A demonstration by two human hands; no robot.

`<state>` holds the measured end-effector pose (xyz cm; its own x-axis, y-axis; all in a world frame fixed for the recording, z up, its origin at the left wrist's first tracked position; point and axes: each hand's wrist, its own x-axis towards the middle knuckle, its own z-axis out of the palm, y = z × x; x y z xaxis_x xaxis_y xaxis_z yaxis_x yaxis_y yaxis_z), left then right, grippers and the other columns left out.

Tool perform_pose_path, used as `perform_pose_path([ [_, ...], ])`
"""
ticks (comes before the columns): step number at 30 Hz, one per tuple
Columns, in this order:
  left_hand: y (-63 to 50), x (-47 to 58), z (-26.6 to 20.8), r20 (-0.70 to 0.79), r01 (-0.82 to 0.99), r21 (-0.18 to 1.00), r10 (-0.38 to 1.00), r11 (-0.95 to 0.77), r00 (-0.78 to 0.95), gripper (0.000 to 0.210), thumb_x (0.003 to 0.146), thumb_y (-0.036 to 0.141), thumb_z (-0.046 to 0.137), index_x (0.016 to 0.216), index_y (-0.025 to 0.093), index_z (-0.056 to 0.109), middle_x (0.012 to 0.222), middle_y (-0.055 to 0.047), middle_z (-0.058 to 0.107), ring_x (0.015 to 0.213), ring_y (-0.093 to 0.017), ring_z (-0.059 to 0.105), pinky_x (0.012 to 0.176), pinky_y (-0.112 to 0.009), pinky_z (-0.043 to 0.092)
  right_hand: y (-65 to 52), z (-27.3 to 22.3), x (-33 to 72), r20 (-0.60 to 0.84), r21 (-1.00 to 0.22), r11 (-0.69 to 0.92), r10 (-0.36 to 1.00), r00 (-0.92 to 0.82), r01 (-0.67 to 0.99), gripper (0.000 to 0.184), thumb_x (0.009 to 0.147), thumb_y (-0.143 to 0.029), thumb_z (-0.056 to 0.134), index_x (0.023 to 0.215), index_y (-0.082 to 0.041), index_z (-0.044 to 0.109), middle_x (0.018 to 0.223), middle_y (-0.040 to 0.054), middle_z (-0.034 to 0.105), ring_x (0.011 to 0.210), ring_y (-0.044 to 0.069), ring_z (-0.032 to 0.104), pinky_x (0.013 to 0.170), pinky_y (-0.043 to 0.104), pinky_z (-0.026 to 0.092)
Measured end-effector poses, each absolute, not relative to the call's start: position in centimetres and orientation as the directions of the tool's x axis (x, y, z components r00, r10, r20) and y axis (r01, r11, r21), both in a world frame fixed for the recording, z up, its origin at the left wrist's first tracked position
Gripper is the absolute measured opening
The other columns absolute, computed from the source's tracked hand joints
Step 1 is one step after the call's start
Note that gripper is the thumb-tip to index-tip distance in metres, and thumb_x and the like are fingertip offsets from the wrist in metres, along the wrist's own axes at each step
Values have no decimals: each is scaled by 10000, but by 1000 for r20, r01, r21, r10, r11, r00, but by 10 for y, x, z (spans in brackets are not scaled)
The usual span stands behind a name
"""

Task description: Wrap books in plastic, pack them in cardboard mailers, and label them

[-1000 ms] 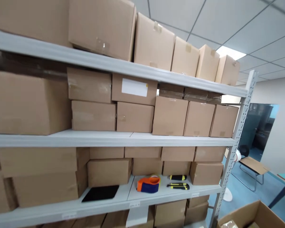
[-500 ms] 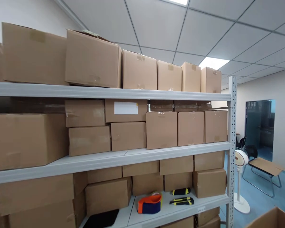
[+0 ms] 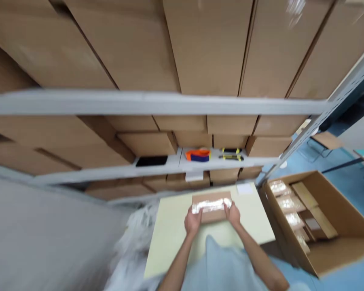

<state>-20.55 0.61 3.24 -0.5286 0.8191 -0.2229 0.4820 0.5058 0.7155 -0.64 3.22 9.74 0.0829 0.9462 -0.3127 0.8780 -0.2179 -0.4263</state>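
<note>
A small flat cardboard box [image 3: 212, 218] with a shiny strip of clear tape along its top is over the pale yellow tabletop [image 3: 165, 234]. My left hand [image 3: 193, 221] grips its left side, thumb on the top face. On the opposite side, my right hand [image 3: 233, 214] holds the box in the same way. Motion blur hides whether the box touches the tabletop. Behind the box, near the table's far right corner, lies a white paper [image 3: 244, 188].
Right of the table stands a large open carton [image 3: 346, 206] with several taped small boxes inside. Ahead, a grey shelf rack [image 3: 157, 103] holds many cartons, an orange and blue tape dispenser [image 3: 197, 155] and yellow-black utility knives [image 3: 231, 157]. White crumpled plastic [image 3: 139, 238] lies at left.
The view has tipped down from the upper shelves to the table. Both my hands and the small box they hold have come into sight, along with more of the open carton.
</note>
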Motion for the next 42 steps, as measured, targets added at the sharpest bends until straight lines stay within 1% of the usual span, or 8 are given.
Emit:
perform_pose_path([
  [4, 5, -208, -11, -326, 447, 695, 801, 564, -503, 419, 1003, 355, 651, 1350, 155, 775, 1233, -191, 844, 1192, -350, 796, 1024, -433, 606, 36, 38, 14, -497, -345, -322, 860, 120, 882, 546, 1213, -316, 260, 1602, -40, 526, 1320, 244, 810, 1234, 271, 808, 1035, 327, 584],
  [7, -2, -212, -49, -354, 429, 703, 802, 568, -481, 490, 1093, 446, 559, 1473, 174, 705, 1339, -172, 813, 1311, -323, 733, 1109, -434, 561, 33, -5, 30, -537, -339, -316, 839, 94, 886, 603, 1221, -321, 87, 1710, -142, 392, 1587, 178, 684, 1435, 200, 691, 1161, 291, 502],
  [11, -6, -208, -77, -380, 407, 695, 783, 593, -492, 698, 1080, 621, 588, 1552, 108, 618, 1462, -240, 731, 1399, -357, 672, 1186, -456, 499, 34, -31, 36, -436, -385, -288, 894, 103, 877, 707, 1213, -510, 186, 1745, -57, 289, 1681, 224, 585, 1519, 257, 617, 1204, 299, 470],
  [16, -3, -201, -84, -400, 380, 674, 745, 634, -533, 699, 1013, 696, 668, 1422, 129, 687, 1339, -221, 782, 1275, -397, 721, 1135, -496, 527, 34, -46, 27, -413, -351, -252, 906, 92, 902, 763, 1194, -566, 242, 1771, -67, 209, 1567, 244, 672, 1411, 306, 680, 1097, 335, 539],
  [26, -7, -223, -102, -265, 367, 829, 873, 423, -408, 463, 981, 462, 745, 1352, 187, 704, 1318, -170, 757, 1290, -336, 678, 1146, -478, 550, 23, -84, 54, -283, -725, -247, 958, 49, 642, 682, 1131, -709, 350, 1554, -207, 536, 1191, 160, 806, 1107, 351, 745, 994, 475, 599],
  [32, -17, -247, -85, -124, 459, 825, 899, 329, -421, 401, 885, 408, 840, 1224, 204, 774, 1274, -129, 712, 1195, -289, 693, 1034, -403, 589, 13, -67, 68, -134, -735, -88, 991, -17, 672, 626, 1058, -748, 526, 1179, -186, 773, 1356, 208, 712, 1308, 351, 642, 1092, 493, 584],
  [37, -29, -252, -85, -157, 514, 766, 888, 385, -431, 358, 864, 327, 834, 1190, 202, 757, 1256, -105, 773, 1064, -246, 743, 1010, -365, 588, 7, -66, 64, -306, -654, -191, 952, -26, 732, 357, 1072, -480, 650, 1198, -168, 769, 1358, 176, 698, 998, 229, 739, 959, 371, 616],
  [42, -66, -256, -93, -377, 509, 561, 749, 653, -545, 153, 877, 320, 770, 964, 194, 758, 1014, -132, 828, 987, -308, 788, 958, -411, 596, -12, -66, 53, -472, -539, -143, 867, -157, 830, 247, 1032, -175, 616, 1221, -159, 773, 1280, 150, 775, 1078, 221, 777, 987, 295, 581],
])
